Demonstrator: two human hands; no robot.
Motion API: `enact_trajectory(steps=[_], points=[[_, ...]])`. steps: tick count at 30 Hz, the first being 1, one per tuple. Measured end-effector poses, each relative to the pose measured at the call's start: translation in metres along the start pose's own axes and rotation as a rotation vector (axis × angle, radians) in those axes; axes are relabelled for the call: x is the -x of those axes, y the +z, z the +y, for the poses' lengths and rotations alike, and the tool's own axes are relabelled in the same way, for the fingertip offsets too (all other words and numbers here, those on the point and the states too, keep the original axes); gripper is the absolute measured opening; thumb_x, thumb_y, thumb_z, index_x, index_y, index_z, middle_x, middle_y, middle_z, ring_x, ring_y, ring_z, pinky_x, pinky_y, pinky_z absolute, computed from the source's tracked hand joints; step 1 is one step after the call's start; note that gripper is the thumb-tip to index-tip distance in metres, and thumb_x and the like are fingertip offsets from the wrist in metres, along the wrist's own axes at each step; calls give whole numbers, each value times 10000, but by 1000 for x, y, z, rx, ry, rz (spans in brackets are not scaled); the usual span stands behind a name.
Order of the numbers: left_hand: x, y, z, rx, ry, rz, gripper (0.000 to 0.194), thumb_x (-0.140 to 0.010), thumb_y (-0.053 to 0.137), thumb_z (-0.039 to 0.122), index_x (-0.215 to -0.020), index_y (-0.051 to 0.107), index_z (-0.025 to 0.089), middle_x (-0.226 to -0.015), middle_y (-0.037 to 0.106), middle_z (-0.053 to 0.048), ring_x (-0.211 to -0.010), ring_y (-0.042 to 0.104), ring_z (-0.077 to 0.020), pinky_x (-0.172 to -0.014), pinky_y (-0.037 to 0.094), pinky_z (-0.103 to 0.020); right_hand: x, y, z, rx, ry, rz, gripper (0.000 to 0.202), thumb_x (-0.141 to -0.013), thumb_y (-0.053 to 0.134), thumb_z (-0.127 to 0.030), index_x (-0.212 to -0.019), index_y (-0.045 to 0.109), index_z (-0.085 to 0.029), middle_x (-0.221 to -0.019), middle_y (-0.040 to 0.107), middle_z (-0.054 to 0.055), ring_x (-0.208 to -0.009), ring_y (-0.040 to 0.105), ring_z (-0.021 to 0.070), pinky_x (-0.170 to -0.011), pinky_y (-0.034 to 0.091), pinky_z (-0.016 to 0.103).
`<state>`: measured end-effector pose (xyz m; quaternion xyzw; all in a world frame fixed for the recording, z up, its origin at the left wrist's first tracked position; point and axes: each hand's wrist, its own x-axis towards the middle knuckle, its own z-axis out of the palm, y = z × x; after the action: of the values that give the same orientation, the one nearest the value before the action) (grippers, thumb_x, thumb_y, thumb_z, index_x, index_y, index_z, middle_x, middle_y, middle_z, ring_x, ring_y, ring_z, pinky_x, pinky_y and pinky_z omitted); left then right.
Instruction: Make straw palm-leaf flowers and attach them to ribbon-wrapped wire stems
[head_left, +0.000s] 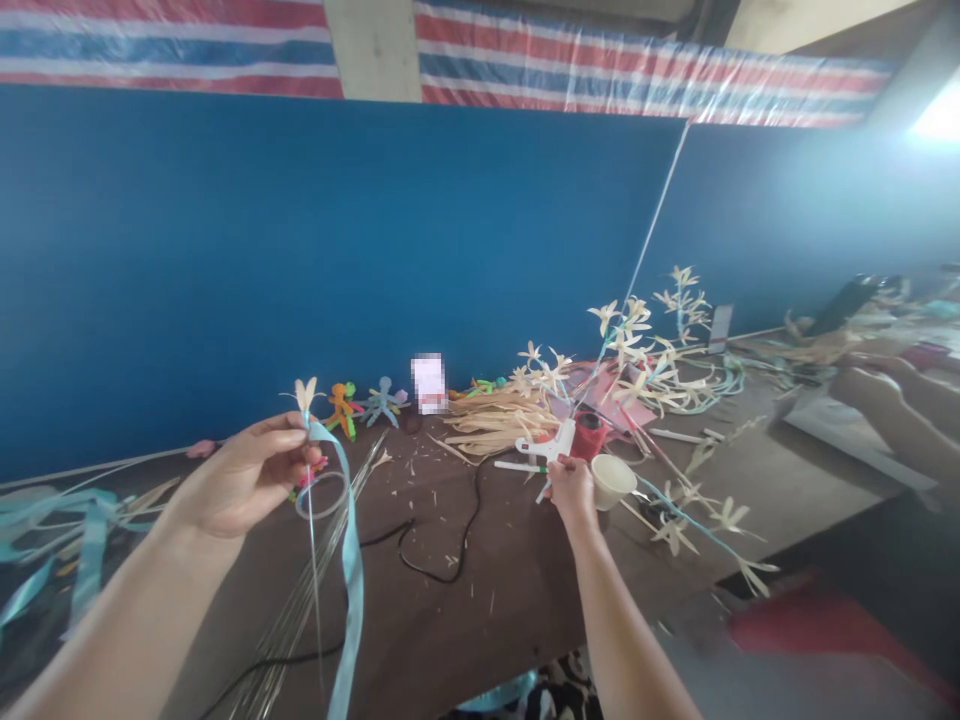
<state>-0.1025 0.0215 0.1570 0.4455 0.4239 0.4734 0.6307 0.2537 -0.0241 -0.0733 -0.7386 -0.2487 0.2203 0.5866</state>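
Observation:
My left hand pinches the wire stem just below a cream artificial flower, holding it upright above the table. From the same fingers a light blue ribbon hangs down in a long strip. My right hand is closed on the lower part of a white glue gun at the table's middle right. Its fingertips are partly hidden. Just right of that hand stands a cream cup, with a red container behind it.
Loose wires and a black cord lie across the brown table. Finished flower sprays and pale strips are at the back, before a blue partition. Another person's arms rest at right.

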Motion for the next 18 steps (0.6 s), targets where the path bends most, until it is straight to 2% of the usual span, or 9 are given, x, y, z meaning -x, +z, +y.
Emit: enact_trajectory(steps=[10,18], points=[[-6,-5,-13,5,-23,-5,202,-544,642,86,-719,570,157,-596,602,-12,-518,569,-106,-404,441,-154,0,2,-3,-28,51,-35,380,-665,539,-320,-971,477,-105,-600,614,40,-295,509,109,-241,338,174],[-7,-2,-18,17,-34,-35,175,-572,630,97,-718,556,156,-575,572,7,-525,561,-101,-411,435,-147,-3,4,1,-19,40,-86,357,-659,549,-322,-935,521,-96,-578,615,52,-274,491,108,-238,319,180]])
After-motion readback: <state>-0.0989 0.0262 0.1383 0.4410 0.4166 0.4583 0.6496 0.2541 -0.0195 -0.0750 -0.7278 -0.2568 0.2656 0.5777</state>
